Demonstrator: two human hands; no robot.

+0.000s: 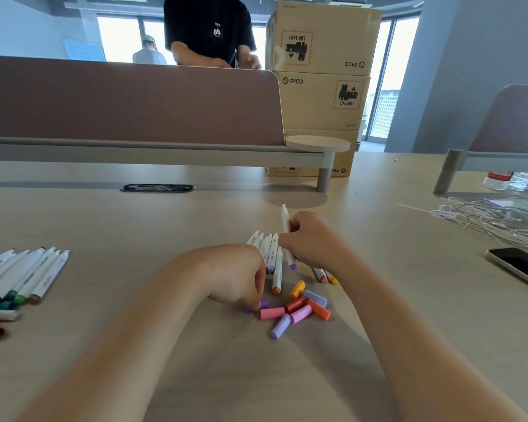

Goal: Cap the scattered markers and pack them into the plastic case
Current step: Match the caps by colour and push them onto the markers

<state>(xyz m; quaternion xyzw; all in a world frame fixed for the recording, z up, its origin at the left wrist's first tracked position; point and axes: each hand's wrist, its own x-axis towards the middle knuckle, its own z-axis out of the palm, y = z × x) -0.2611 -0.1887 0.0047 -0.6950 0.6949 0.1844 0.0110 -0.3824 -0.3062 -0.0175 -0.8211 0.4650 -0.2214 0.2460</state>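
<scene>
My right hand (311, 239) grips a white marker with a purple end (288, 236), held nearly upright over a row of uncapped white markers (270, 254) lying on the table. My left hand (235, 275) is curled, its fingertips pinching a small purple cap (264, 304) at the left edge of a pile of loose caps (299, 309) in pink, red, orange and lilac. A second group of white markers (25, 275) with dark green and brown ends lies at the far left. No plastic case is in view.
A phone (518, 266) and a tangle of white cables (488, 220) lie at the right. A desk divider (128, 108) and stacked cardboard boxes (320, 71) stand at the back, with a person behind the divider. Water bottles (512, 179) sit far right.
</scene>
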